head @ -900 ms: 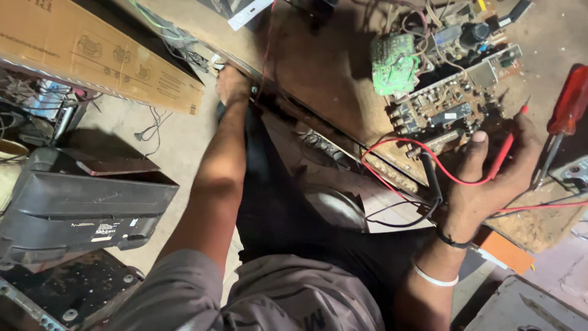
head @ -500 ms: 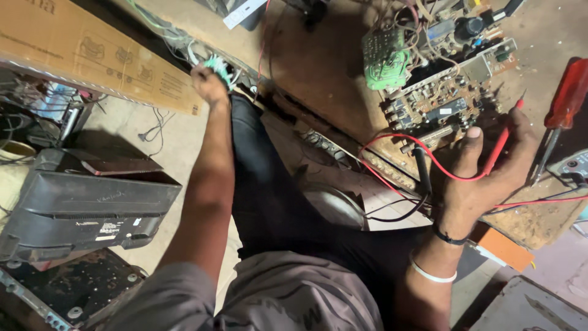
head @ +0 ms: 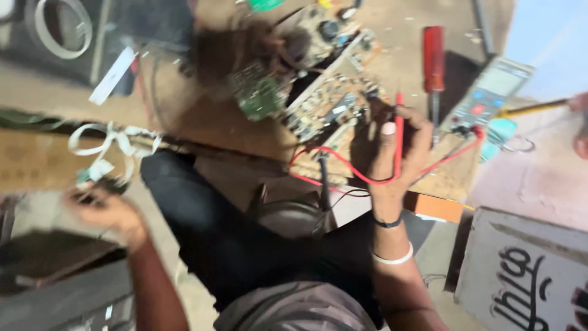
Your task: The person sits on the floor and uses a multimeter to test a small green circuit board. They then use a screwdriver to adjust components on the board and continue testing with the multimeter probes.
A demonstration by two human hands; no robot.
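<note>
Head view. The right hand is closed around a red test probe, held upright with its tip at the near edge of the bare circuit board. Red leads loop from the probe below that board and run off toward the multimeter, which lies on the desk right of the board. A black lead drops from the near side of the board toward the lap. A red-handled screwdriver lies between board and meter, untouched. A small green board sits touching the left end of the circuit board.

The left hand is well left of the board, off the desk edge, blurred; it is curled on a small dark part joined to a pale ribbon cable, though the exact grip cannot be told. Another person's fingers show at the far right, beyond the meter, with a yellow rod.

Judged from this: the board is laid open and the meter wired, one probe is in place at the board; the second probe is not seen set, and the cable end is not seated on the board.
</note>
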